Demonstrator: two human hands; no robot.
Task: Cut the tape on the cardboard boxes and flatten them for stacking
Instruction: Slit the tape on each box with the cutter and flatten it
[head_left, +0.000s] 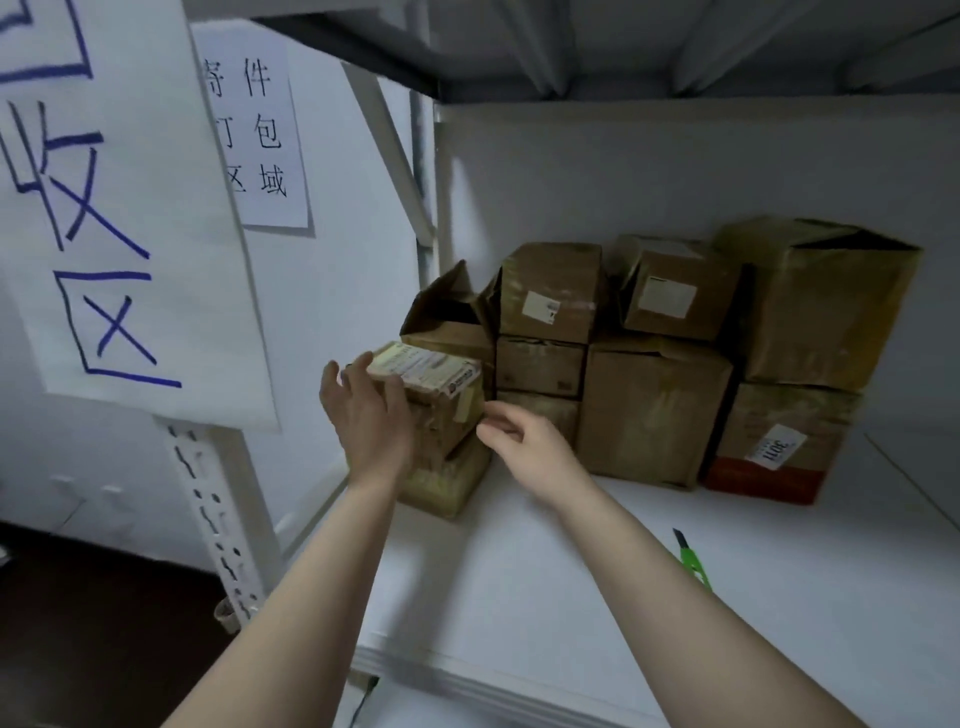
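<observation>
Right now the widest thing before you is the white shelf (571, 597), with a large handwritten sign (104, 208) hanging on its left upright and a smaller printed sign (254, 130) on the wall behind it. At the back of the shelf, the cardboard boxes (654, 405) stand in a crowded row, stacked two high, some with crumpled or open flaps. At the left end of that row is the small box (441, 395), covered in labels and pale tape; it sits tilted over a lower box (447, 483). Your left hand (363, 415) grips the small box from its left side, fingers hooked over the top edge. Your right hand (524, 441) is at the box's right corner with its fingers loosely curled; motion blur hides whether they touch it or grip anything. A green cutter (691, 558) lies on the shelf beside your right forearm, well apart from both hands.
</observation>
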